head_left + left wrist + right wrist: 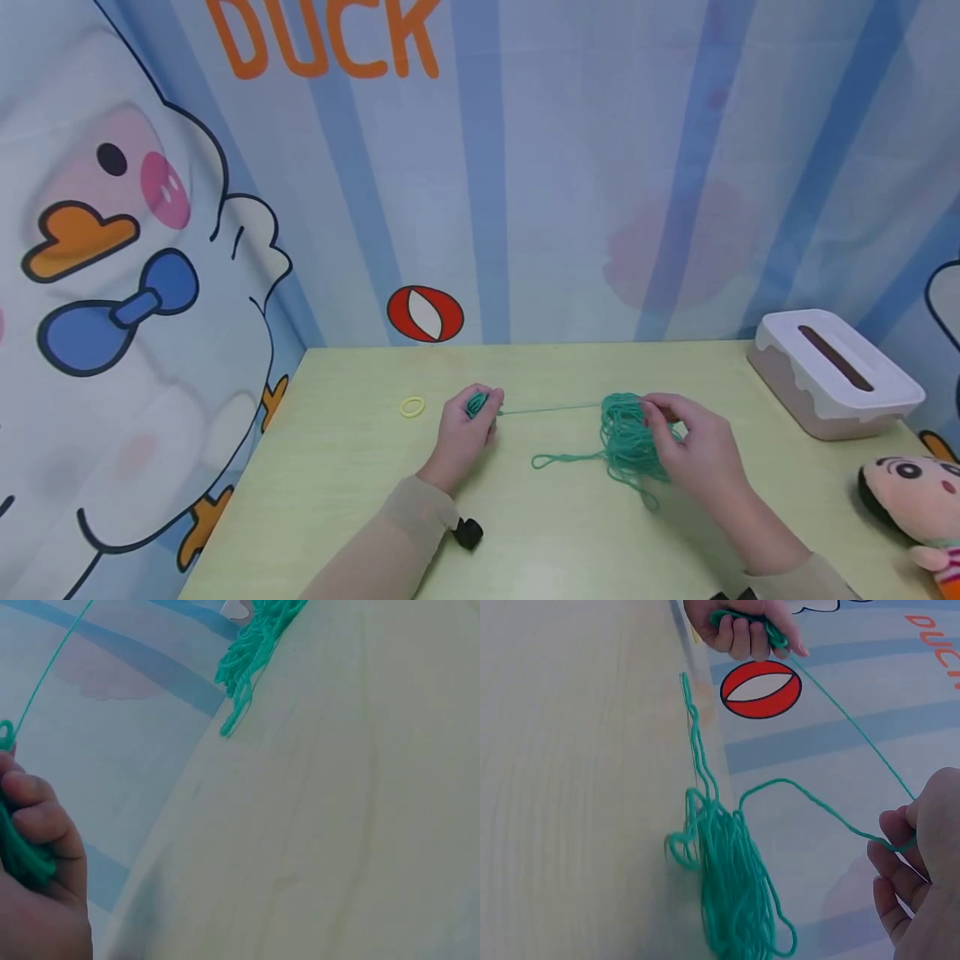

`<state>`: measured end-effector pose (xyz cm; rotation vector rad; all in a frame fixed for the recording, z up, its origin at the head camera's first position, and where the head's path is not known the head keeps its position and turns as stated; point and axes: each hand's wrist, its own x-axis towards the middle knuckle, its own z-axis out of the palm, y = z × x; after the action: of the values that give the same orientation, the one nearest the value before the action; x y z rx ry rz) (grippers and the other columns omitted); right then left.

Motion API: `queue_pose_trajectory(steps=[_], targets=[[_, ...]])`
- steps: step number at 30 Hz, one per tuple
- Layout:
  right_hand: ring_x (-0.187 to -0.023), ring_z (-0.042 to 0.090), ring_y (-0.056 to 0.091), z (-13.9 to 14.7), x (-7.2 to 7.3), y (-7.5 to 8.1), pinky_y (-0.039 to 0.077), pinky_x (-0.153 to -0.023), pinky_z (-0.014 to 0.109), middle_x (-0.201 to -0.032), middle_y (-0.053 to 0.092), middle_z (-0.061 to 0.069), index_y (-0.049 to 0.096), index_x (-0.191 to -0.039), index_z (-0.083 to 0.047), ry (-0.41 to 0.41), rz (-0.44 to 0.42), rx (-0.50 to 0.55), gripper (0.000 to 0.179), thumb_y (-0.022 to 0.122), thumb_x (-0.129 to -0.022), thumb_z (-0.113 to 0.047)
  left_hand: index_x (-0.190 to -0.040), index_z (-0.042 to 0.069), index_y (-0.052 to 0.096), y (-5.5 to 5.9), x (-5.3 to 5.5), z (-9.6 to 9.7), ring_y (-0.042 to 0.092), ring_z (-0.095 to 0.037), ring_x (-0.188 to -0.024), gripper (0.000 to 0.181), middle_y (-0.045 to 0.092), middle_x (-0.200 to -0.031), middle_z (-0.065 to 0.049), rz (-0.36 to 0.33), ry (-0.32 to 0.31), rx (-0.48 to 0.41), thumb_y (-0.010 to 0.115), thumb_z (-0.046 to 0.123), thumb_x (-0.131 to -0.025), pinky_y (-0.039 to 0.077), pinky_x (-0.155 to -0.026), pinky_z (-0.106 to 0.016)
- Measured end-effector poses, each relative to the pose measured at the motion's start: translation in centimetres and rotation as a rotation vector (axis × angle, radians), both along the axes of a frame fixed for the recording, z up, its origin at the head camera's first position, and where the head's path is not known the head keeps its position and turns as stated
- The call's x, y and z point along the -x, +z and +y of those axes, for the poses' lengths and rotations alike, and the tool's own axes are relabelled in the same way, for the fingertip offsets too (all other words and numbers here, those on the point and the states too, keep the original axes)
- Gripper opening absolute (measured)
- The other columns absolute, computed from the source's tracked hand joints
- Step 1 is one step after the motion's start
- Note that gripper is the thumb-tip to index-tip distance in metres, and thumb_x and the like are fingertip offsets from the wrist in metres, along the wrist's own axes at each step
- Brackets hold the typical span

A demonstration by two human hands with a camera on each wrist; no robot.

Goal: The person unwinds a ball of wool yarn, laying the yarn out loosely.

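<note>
My left hand (465,429) grips a small bundle of green yarn (476,405), its fingers curled round it. From that bundle a single strand (551,408) runs taut to my right hand (697,442), which pinches it between thumb and fingers. Under and beside the right hand lies a loose heap of green yarn (630,442) on the table, with a loop stretching out to its left. In the right wrist view, a slack length of strand (810,799) curves from the pinching fingers down to the heap (739,892).
A yellow ring (412,407) lies on the pale table (337,492) left of the left hand. At the back right stands a tissue box (836,375) with a white lid. A doll (915,500) lies at the right edge. A printed cloth (555,167) hangs behind the table.
</note>
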<state>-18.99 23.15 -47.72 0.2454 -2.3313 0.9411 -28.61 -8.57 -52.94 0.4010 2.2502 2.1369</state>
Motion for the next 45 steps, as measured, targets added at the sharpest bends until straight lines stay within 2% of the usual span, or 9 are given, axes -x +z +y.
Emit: queue_pose_trajectory(steps=[4,12,19,22,28,31,36,39,45], targets=[[-0.085,-0.011,0.061,2.1,-0.4,-0.2,0.049,-0.061,0.02,-0.09,0.082,0.002,0.082,-0.113,-0.007,-0.06,-0.08,-0.028,0.012,0.075,-0.104,-0.011,-0.107,0.002,0.065,-0.1,0.0,-0.1,0.049,-0.014,-0.059,0.037,0.053,-0.068,0.002,0.037,0.018,0.004,0.067,0.039,-0.111,0.044,-0.06,-0.022],[-0.088,0.026,0.076,5.7,-0.5,-1.1,0.055,-0.069,0.029,-0.096,0.084,0.007,0.082,-0.117,-0.005,-0.133,-0.303,-0.117,0.019,0.071,-0.108,-0.018,-0.109,0.016,0.063,-0.3,0.3,-0.3,0.051,-0.015,-0.062,0.033,0.056,-0.074,0.001,0.013,0.053,-0.024,0.07,0.048,-0.108,0.045,-0.061,-0.022],[-0.088,0.025,0.071,6.6,0.0,-1.5,0.056,-0.074,0.044,-0.105,0.082,0.016,0.082,-0.121,-0.002,-0.12,-0.548,-0.224,0.028,0.069,-0.107,-0.023,-0.116,0.016,0.067,0.0,0.1,-0.4,0.055,-0.016,-0.068,0.03,0.06,-0.086,-0.001,0.009,0.064,-0.025,0.073,0.043,-0.107,0.05,-0.065,-0.021],[-0.095,0.032,0.071,5.7,0.0,-1.6,0.057,-0.08,0.051,-0.113,0.078,0.021,0.08,-0.124,-0.001,-0.11,-0.519,-0.223,0.028,0.07,-0.105,-0.019,-0.12,0.017,0.069,0.0,0.1,-0.3,0.059,-0.016,-0.075,0.028,0.063,-0.094,-0.001,0.01,0.065,0.013,0.073,0.041,-0.107,0.054,-0.071,-0.022],[-0.108,0.045,0.064,1.4,0.2,-1.5,0.05,-0.089,0.059,-0.117,0.074,0.025,0.08,-0.116,0.0,-0.093,-0.143,-0.067,0.022,0.066,-0.099,-0.004,-0.125,0.015,0.069,0.2,0.0,-0.2,0.061,-0.018,-0.087,0.03,0.065,-0.106,-0.004,0.005,0.023,0.066,0.071,0.04,-0.109,0.058,-0.081,-0.024],[-0.112,0.043,0.069,-1.9,0.9,-1.5,0.056,-0.095,0.059,-0.117,0.078,0.019,0.08,-0.116,-0.002,0.011,-0.061,-0.066,0.02,0.068,-0.1,-0.006,-0.13,0.009,0.067,0.3,-0.1,-0.2,0.061,-0.018,-0.09,0.037,0.065,-0.111,-0.005,-0.008,-0.001,0.066,0.068,0.041,-0.11,0.058,-0.082,-0.024],[-0.134,0.038,0.07,-7.5,1.9,-1.8,0.058,-0.111,0.059,-0.139,0.076,0.012,0.072,-0.141,-0.006,0.223,-0.259,-0.153,0.038,0.068,-0.109,-0.026,-0.135,-0.001,0.06,0.5,-0.2,-0.2,0.057,-0.018,-0.084,0.043,0.062,-0.11,-0.007,-0.027,-0.062,-0.007,0.063,0.036,-0.113,0.056,-0.077,-0.022],[-0.14,0.036,0.067,-10.2,2.6,-2.0,0.055,-0.117,0.056,-0.145,0.074,0.01,0.065,-0.15,-0.006,0.278,-0.371,-0.162,0.048,0.068,-0.111,-0.033,-0.134,-0.005,0.056,0.5,-0.3,-0.1,0.051,-0.018,-0.076,0.044,0.057,-0.105,-0.008,-0.036,-0.102,-0.079,0.059,0.034,-0.115,0.052,-0.073,-0.024],[-0.106,0.024,0.082,-12.7,3.6,-2.1,0.066,-0.095,0.048,-0.109,0.085,0.002,0.08,-0.128,-0.009,0.256,-0.374,-0.093,0.025,0.072,-0.108,-0.023,-0.133,0.001,0.057,0.7,-0.4,0.2,0.048,-0.017,-0.074,0.03,0.053,-0.096,-0.005,-0.044,-0.086,-0.128,0.055,0.028,-0.117,0.05,-0.072,-0.024]])
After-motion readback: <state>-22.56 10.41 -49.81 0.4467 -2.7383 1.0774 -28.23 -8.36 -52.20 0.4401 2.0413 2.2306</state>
